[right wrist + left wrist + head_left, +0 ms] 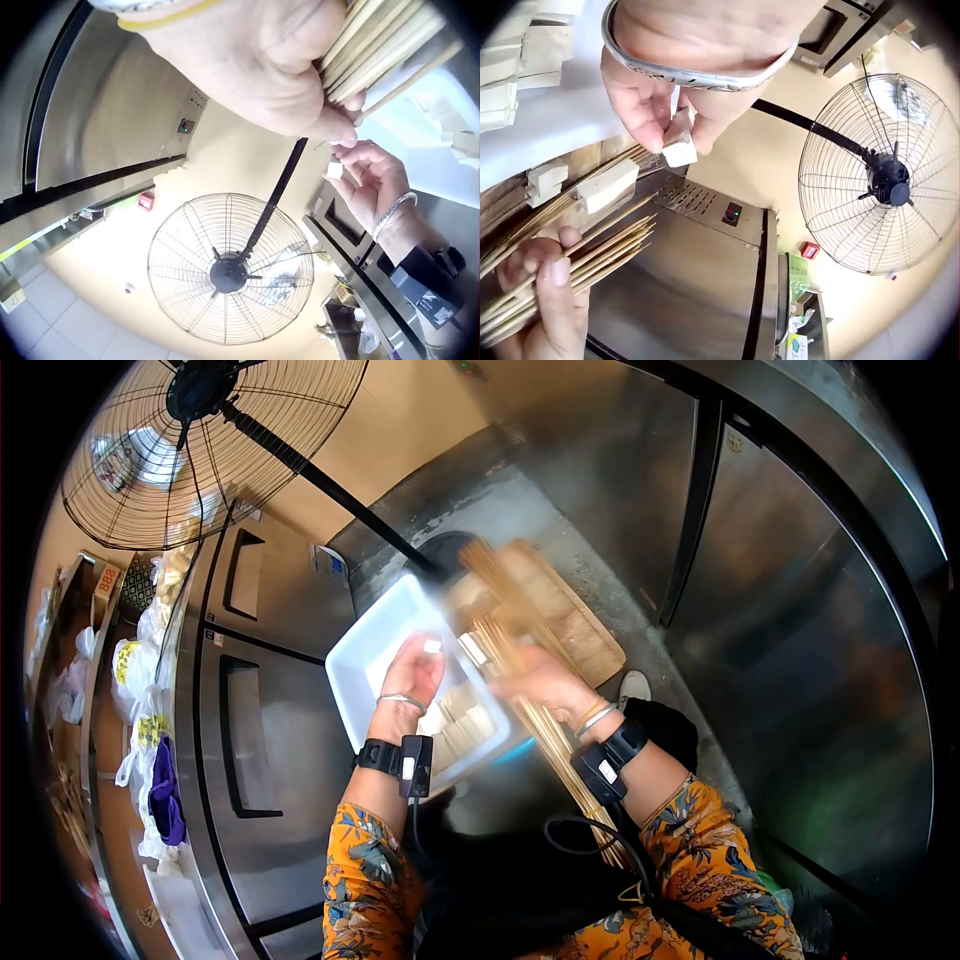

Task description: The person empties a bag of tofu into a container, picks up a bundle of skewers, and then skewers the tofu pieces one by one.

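My left hand point(412, 672) is over the white tub point(348, 655), pinching a small white tofu-like block point(679, 147) between thumb and fingertips. A bundle of thin bamboo skewers point(611, 259) lies in the grip of my right hand point(548, 688), to the right of the tub. One skewer point(615, 217) stands apart from that bundle, along the thumb, its tip pointing toward the left hand's side. Similar white blocks point(460, 722) lie in rows inside the tub. Beside the tub, another white block point(607, 186) rests by several skewers in the left wrist view.
A wooden board point(597, 632) carrying more skewers lies right of the tub, blurred in part. Behind stands a large black fan point(200, 390) on a pole. Steel cabinets rise on the left point(270, 760) and right point(800, 630). A shoe point(633, 687) shows near the board.
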Motion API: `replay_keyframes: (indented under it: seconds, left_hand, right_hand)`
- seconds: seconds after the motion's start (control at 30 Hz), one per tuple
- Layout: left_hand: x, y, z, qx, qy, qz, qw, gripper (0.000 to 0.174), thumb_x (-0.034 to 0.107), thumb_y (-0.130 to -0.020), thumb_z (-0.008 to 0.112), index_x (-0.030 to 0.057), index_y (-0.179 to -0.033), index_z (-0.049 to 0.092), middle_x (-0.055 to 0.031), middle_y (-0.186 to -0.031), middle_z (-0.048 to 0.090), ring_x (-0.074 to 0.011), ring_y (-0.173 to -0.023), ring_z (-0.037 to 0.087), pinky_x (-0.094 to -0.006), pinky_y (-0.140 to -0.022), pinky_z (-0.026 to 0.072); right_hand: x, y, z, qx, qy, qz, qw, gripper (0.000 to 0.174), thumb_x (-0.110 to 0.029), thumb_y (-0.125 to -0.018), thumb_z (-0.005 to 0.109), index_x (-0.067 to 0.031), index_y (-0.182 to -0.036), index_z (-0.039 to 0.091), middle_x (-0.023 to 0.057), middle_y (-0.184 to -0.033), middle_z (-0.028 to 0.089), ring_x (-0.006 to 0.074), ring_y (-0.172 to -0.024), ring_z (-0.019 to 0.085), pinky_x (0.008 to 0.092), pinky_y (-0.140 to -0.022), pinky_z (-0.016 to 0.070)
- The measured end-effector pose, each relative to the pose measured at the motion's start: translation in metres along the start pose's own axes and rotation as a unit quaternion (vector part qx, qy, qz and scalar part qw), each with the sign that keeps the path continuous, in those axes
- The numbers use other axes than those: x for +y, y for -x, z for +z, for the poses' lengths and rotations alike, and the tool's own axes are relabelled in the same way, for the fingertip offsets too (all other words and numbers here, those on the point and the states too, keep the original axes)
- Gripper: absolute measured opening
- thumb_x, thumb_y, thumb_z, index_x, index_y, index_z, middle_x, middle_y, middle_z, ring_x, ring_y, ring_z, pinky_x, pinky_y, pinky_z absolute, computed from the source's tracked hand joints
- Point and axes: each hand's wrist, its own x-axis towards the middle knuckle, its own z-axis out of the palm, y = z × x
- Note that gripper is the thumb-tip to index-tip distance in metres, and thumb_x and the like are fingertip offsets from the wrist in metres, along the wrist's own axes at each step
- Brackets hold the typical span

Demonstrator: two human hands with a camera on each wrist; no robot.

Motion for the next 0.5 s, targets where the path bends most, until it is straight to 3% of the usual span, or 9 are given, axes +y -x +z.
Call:
replay_keyframes:
  seconds: [0.03,0.13,0.23,0.5]
  left_hand:
    - [0.001,-0.001,0.001,0.002,-0.006,-0.003,1.0,0.021,0.015,-0.086,0.062,0.0114,-0.107,0.057,-0.0028,-0.095,0.063,-0.0159,-0.087,0.062,-0.0271,-0.071,0.0534]
    - [0.003,-0.002,0.005,0.0,-0.021,-0.004,1.0,0.021,0.013,-0.086,0.061,0.0104,-0.107,0.057,-0.0036,-0.093,0.063,-0.0157,-0.085,0.062,-0.0271,-0.07,0.0535]
    - [0.005,-0.002,0.01,-0.016,-0.035,0.008,0.999,0.021,0.011,-0.086,0.06,0.0096,-0.107,0.057,-0.004,-0.092,0.063,-0.0155,-0.084,0.062,-0.027,-0.069,0.0539]
    - [0.005,0.003,0.022,0.015,-0.112,0.053,0.992,0.027,0.01,-0.086,0.06,0.0098,-0.113,0.056,-0.0027,-0.095,0.063,-0.0141,-0.078,0.063,-0.0246,-0.065,0.0544]
  right_hand:
    - [-0.008,0.005,0.0,-0.03,-0.026,0.021,0.999,0.078,-0.019,-0.074,0.074,0.0086,-0.134,0.032,0.0182,-0.128,0.047,0.0218,-0.111,0.051,0.0305,-0.09,0.0439]
    - [-0.011,0.009,0.009,0.05,-0.035,0.019,0.998,0.054,-0.011,-0.076,0.073,0.0028,-0.122,0.049,0.0071,-0.104,0.06,0.0113,-0.091,0.056,0.026,-0.073,0.0489]
    - [-0.004,0.003,0.005,-0.005,-0.038,0.021,0.999,0.05,-0.011,-0.075,0.074,0.0023,-0.118,0.05,0.0052,-0.097,0.059,0.0106,-0.083,0.057,0.0238,-0.067,0.0484]
    - [0.029,-0.018,0.002,0.0,0.058,-0.018,0.998,0.039,-0.01,-0.076,0.072,-0.0018,-0.11,0.055,0.0008,-0.089,0.058,0.0082,-0.074,0.055,0.0219,-0.061,0.0475]
